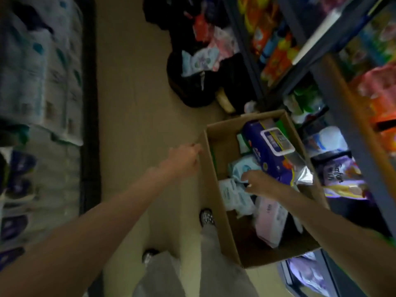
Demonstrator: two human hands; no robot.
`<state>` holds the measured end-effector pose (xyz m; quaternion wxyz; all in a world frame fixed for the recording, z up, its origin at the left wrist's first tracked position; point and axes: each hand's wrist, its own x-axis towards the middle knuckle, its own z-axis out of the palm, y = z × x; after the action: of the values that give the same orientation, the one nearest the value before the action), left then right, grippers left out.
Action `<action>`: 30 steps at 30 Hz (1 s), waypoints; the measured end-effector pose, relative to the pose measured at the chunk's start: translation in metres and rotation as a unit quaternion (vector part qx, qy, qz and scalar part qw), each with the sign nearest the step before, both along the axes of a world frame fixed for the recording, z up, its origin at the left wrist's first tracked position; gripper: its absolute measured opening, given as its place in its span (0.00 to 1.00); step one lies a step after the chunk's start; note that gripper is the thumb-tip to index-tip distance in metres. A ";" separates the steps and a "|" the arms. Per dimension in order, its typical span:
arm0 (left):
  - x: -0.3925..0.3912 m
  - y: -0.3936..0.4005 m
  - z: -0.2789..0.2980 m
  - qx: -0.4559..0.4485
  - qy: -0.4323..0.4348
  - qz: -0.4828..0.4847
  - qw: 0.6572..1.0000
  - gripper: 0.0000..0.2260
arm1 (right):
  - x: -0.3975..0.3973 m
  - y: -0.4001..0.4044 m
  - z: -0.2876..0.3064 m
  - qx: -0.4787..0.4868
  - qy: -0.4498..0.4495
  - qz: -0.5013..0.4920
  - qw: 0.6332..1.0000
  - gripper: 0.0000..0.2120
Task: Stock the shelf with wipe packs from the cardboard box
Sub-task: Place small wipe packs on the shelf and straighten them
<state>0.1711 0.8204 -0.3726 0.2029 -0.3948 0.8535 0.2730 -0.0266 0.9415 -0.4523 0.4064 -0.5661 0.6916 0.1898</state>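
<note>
Nearest, at the bottom, two legs in grey trousers (216,258) stand on the beige floor (137,103), with one shoe (206,217) just beside the left wall of the cardboard box (216,189). The box sits on the floor, open at the top, close to the shelf (334,133) on the right. The right hand (260,183) reaches down into the box; its fingers (246,177) are curled onto a light blue wipe pack (242,166), but the picture is too blurred to tell if they really hold it. More pale packs lie near it, and a pink pack (272,219) lies at the near side. A large dark blue pack (272,151) with a white lid lies farther in the box. The left hand (185,159) is at the far left edge of the box, the fingers loosely bent, holding nothing that I can see. Farther, black bags (192,82) with packs stand on the floor. On the left, rolls of paper (38,71) fill another shelf.
</note>
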 end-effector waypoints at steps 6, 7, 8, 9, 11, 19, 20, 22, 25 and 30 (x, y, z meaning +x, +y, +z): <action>-0.017 0.016 -0.068 0.046 0.062 0.079 0.994 0.17 | 0.014 0.008 -0.114 0.036 -0.002 0.052 0.998 0.27; -0.017 0.016 -0.077 0.044 0.076 0.093 0.992 0.16 | 0.020 0.009 -0.134 -0.008 0.041 0.069 0.997 0.24; -0.017 0.017 -0.086 0.040 0.088 0.101 0.990 0.15 | 0.026 0.007 -0.152 0.001 0.064 0.076 0.995 0.19; -0.016 0.018 -0.093 0.037 0.096 0.103 0.989 0.15 | 0.030 0.008 -0.167 0.023 0.081 0.075 0.994 0.13; -0.015 0.020 -0.107 0.034 0.108 0.092 0.989 0.14 | 0.036 0.011 -0.212 -0.058 0.099 0.033 0.993 0.06; -0.021 0.032 -0.113 0.081 0.083 0.072 0.991 0.19 | 0.028 0.004 -0.119 0.015 0.025 -0.011 1.000 0.14; -0.026 0.033 -0.109 0.110 0.072 0.058 0.990 0.23 | 0.016 -0.003 -0.097 0.015 -0.013 -0.073 0.997 0.13; -0.039 0.037 -0.101 0.182 0.054 0.074 0.979 0.29 | -0.008 -0.015 -0.060 -0.005 -0.124 -0.170 0.978 0.10; -0.060 0.045 -0.094 0.283 0.124 0.173 0.935 0.23 | -0.030 -0.028 -0.011 -0.043 -0.278 -0.261 0.923 0.06; -0.060 0.043 -0.097 0.303 0.180 0.308 0.884 0.16 | -0.021 0.004 -0.023 -0.281 -0.273 -0.428 0.815 0.13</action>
<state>0.1113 0.8636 -0.4692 0.0613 -0.5010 0.5866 0.6333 -0.0472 0.9459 -0.4754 0.4424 -0.3314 0.7477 -0.3680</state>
